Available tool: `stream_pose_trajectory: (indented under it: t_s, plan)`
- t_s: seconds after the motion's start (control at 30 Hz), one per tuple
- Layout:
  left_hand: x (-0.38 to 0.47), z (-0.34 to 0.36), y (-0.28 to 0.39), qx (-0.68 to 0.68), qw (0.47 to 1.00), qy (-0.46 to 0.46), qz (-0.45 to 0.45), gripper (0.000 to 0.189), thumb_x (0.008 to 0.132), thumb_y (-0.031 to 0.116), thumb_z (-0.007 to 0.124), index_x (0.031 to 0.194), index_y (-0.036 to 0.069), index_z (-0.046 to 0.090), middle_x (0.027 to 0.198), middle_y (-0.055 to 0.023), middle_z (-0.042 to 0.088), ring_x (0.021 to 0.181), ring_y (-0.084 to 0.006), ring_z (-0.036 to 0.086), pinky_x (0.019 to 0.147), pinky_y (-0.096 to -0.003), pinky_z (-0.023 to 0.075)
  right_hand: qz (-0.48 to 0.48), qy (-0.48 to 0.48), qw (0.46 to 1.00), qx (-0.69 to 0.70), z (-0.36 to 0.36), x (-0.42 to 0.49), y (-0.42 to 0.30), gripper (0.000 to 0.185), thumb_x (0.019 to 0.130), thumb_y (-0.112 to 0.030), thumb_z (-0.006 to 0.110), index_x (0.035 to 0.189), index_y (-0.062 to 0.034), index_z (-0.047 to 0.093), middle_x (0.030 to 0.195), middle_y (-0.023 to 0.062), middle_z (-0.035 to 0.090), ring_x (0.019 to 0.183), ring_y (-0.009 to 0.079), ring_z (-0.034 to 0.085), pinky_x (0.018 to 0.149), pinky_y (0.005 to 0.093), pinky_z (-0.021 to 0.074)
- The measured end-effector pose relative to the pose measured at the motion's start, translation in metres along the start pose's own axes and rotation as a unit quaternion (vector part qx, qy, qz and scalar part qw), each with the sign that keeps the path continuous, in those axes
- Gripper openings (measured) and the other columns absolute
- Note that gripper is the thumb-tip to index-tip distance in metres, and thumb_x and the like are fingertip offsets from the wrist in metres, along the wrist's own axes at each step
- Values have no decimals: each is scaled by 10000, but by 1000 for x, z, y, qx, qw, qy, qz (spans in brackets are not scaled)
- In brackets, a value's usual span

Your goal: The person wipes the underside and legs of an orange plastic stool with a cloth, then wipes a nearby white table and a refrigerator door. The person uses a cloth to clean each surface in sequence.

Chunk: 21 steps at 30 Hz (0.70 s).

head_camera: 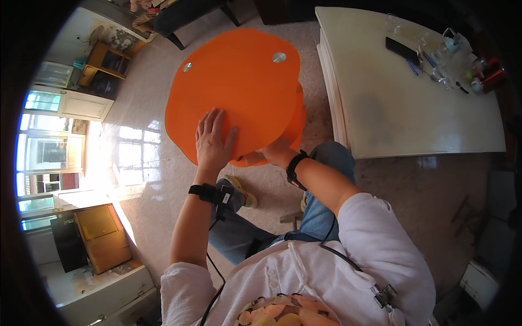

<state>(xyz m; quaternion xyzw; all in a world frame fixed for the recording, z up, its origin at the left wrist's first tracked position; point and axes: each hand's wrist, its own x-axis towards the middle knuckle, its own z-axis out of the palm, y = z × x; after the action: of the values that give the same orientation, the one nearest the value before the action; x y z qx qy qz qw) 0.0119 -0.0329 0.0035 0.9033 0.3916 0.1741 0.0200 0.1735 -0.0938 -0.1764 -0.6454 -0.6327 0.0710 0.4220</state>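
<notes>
An orange, rounded tabletop (240, 85) with two round metal caps lies before me, above another orange panel (301, 118) that shows at its right and lower edges. My left hand (213, 142) rests flat on the top surface near its front left part, fingers spread apart. Beneath the front edge reaches my right hand (275, 153); its fingers are partly hidden under the top, so its grip is unclear. Both wrists wear black straps.
On the right stands a pale table (399, 118) bearing a black phone (402, 51), clear plastic items and a red can-like object (491, 77). A dark bench (191, 18) stands beyond. Wooden cabinets (102, 236) are at the left.
</notes>
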Motion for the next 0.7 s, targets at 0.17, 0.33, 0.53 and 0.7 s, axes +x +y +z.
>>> stream_pose_trajectory:
  t_s: [0.17,0.33,0.53,0.7]
  plan:
    - [-3,1,-1,7,1000,-5,-2,571,975,385,638,1430,52,545,1515,-152,493,1420,-346,422,1193,-481,316,54,-377,925,-7,-73,53,68,276,930,-176,651,1192,-97,683,1328,142,632,1076,359,669,884,450,555]
    - [0,3,-1,6,1000,-6,-7,575,968,392,643,1427,58,550,1512,-153,497,1420,-349,423,1192,-488,318,187,-263,933,-158,-99,91,97,292,953,-116,620,1241,-81,659,1330,109,625,1237,343,577,936,451,580]
    - [1,4,-3,25,1000,5,5,561,967,379,643,1421,61,557,1503,-148,509,1411,-347,438,1183,-481,340,157,-230,948,-155,-96,102,110,353,963,-72,598,1315,-88,628,1337,99,624,1273,341,544,944,445,584]
    - [0,4,-4,32,999,7,2,549,968,367,646,1419,67,560,1499,-144,515,1404,-341,452,1178,-470,350,206,-178,962,-32,-92,83,88,334,955,-109,625,1287,-119,655,1361,90,625,1261,351,553,916,452,570]
